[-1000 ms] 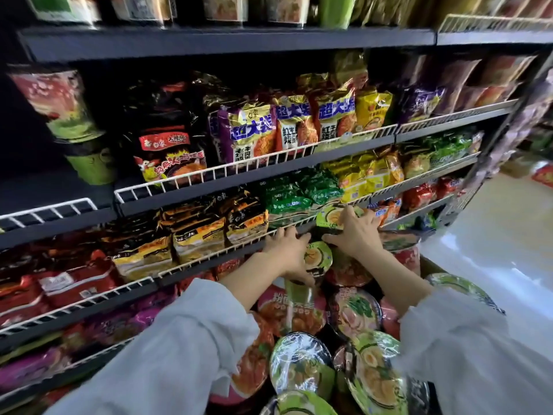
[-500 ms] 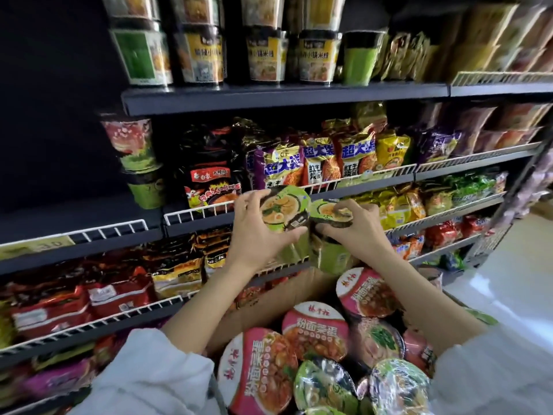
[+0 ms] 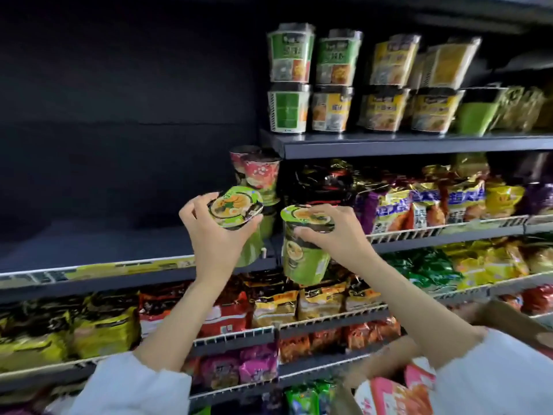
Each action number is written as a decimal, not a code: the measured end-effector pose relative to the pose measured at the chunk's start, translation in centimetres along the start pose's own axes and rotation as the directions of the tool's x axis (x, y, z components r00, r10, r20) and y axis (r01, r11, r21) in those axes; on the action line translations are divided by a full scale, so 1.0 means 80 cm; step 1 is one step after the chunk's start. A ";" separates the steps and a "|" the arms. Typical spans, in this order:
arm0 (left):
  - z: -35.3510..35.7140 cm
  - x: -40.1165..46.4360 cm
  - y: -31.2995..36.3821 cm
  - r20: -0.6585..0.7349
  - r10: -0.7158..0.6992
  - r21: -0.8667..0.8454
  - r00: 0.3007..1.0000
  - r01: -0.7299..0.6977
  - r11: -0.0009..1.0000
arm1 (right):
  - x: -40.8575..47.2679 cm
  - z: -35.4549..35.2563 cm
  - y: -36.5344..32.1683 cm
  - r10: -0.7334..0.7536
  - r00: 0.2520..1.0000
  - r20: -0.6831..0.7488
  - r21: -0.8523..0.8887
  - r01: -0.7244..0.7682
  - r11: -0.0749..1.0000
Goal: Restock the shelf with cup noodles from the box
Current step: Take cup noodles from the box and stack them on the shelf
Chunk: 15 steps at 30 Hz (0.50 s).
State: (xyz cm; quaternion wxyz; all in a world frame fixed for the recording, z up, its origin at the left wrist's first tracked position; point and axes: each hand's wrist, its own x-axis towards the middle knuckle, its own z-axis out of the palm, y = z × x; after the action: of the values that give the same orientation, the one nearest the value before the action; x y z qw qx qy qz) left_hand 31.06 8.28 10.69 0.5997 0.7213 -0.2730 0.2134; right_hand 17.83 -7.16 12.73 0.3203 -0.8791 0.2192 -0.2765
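My left hand (image 3: 214, 235) grips a green cup noodle (image 3: 236, 209) around its lid, tilted toward me, just in front of the dark shelf (image 3: 119, 259). My right hand (image 3: 332, 235) holds a second green cup noodle (image 3: 303, 259) by the top, upright, in front of the shelf edge. Behind them on that shelf stands a red-and-green cup stack (image 3: 260, 178). The cardboard box (image 3: 493, 319) shows at the lower right, with a pink-lidded cup (image 3: 389, 393) in it.
The upper shelf (image 3: 419, 145) carries stacked green and yellow cup noodles (image 3: 332, 82). Bagged noodles (image 3: 434, 202) fill the wire-fronted shelves to the right and below. The left stretch of the middle shelf is dark and bare.
Both hands took a green cup out of the box and raised them up to the middle shelf. My view tilted upward, so the box has dropped to the lower right corner.
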 end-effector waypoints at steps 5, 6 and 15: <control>-0.060 0.082 -0.082 -0.003 -0.050 0.006 0.999 0.050 0.999 | 0.053 0.083 -0.076 -0.017 0.997 -0.075 0.055 0.021 0.998; -0.065 0.096 -0.098 -0.002 -0.067 0.012 0.998 0.067 0.998 | 0.063 0.097 -0.088 -0.022 0.995 -0.094 0.064 0.028 0.998; -0.016 0.224 -0.203 0.291 -0.011 0.210 0.957 -0.053 0.976 | 0.165 0.163 -0.141 -0.074 0.980 -0.186 0.043 0.083 0.996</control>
State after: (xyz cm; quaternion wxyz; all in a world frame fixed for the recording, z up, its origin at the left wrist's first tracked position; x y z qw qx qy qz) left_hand 55.27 9.22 10.14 0.4691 0.8025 -0.3412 0.1399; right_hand 38.23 -0.94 16.67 0.3094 -0.8494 0.2060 -0.3745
